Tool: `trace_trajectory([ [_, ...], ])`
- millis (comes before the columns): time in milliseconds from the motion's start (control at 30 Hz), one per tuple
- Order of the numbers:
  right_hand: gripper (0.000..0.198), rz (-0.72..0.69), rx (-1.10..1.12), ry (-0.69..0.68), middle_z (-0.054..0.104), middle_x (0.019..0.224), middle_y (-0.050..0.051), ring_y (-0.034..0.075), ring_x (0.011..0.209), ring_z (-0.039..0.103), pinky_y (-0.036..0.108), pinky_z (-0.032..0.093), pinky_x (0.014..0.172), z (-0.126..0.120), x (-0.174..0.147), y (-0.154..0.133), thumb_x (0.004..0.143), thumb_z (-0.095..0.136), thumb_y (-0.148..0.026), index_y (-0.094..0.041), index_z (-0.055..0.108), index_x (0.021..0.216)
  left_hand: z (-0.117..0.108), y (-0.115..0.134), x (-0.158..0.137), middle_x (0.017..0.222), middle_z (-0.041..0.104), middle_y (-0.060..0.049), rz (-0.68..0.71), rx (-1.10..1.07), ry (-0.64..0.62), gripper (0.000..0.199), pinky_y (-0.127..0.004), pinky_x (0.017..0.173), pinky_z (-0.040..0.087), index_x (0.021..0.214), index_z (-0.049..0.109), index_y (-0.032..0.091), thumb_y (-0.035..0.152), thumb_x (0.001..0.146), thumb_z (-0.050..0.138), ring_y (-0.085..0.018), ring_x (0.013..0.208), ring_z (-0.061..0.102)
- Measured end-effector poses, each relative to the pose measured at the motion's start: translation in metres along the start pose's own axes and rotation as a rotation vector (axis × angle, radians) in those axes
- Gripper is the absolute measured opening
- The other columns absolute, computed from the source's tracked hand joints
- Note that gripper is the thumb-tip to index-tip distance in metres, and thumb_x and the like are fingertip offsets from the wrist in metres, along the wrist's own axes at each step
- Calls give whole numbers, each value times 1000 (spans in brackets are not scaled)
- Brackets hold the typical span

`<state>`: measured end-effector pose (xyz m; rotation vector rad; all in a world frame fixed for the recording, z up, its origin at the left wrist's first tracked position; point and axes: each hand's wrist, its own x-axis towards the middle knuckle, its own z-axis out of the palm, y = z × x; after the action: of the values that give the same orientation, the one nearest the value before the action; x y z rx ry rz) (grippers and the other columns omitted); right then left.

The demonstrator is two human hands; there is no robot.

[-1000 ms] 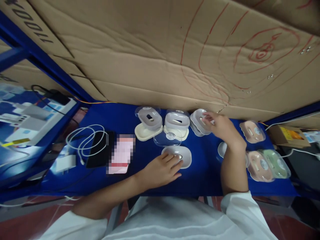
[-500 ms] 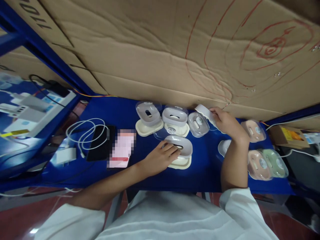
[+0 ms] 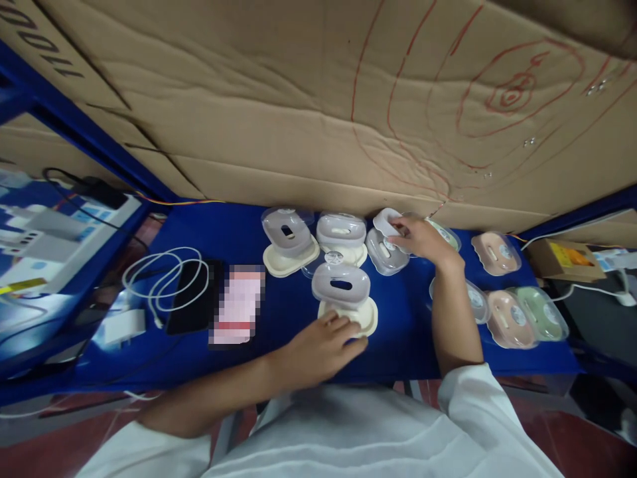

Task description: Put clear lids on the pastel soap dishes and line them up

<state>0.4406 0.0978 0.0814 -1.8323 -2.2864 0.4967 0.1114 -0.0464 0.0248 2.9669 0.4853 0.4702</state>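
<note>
My right hand (image 3: 428, 240), at the back of the table, grips a pale grey soap dish (image 3: 384, 221) by its right side. That dish is tilted above another grey soap dish with a clear lid (image 3: 388, 255). My left hand (image 3: 323, 345) lies over the near edge of a cream tray (image 3: 367, 317), fingers loosely bent and thumb apart. Just behind it, a grey soap dish with an oval slot (image 3: 341, 285) leans on the tray. Two more grey soap dishes, one at the left (image 3: 287, 232) and one in the middle (image 3: 341, 230), sit on cream trays behind.
Pink soap dishes (image 3: 510, 318) and a green one (image 3: 546, 315) lie at the right. To the left are a pixelated phone (image 3: 237, 305), a black tablet-like slab (image 3: 186, 299), a coiled white cable (image 3: 162, 279) and a charger (image 3: 124, 326). Cardboard (image 3: 249, 99) walls the back.
My right hand has moved the grey dish left and lower, over the lidded one. My left hand has drawn back from the slotted dish to the cream tray's near edge.
</note>
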Motion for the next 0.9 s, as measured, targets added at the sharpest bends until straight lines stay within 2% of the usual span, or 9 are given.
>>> trace_trajectory([
  [100,40,-5,91,17,80,126,9,30,112,75,44,57,103,0,3,2,94,74,-49,-24,74,125,11,5,-1,109,70,-6,110,-6,-44,15,-38,85,45,119,69,16,22,106,66,-22,95,64],
  [267,50,-30,296,20,80,103,6,25,90,71,37,56,84,7,11,6,92,68,-71,-23,75,107,32,-16,2,126,70,-10,38,46,-24,25,-40,94,43,127,68,18,16,102,68,-26,108,64],
  [400,60,-31,343,36,73,90,3,21,82,64,32,51,75,12,16,6,93,58,-82,-23,69,95,37,-28,3,127,70,-8,10,-32,-31,30,-37,93,44,124,69,21,9,97,70,-25,111,64],
  [633,61,22,300,117,69,90,4,21,83,61,33,48,76,17,19,6,98,42,-83,-25,59,95,34,-31,3,121,71,-5,16,-90,-10,31,-35,92,46,117,70,20,2,93,70,-22,106,64],
  [900,46,-3,201,96,68,84,2,22,77,61,34,48,75,26,17,-7,102,48,-73,-27,55,100,32,-35,4,117,70,-7,18,-93,-11,28,-34,92,48,114,69,18,0,93,68,-23,106,65],
])
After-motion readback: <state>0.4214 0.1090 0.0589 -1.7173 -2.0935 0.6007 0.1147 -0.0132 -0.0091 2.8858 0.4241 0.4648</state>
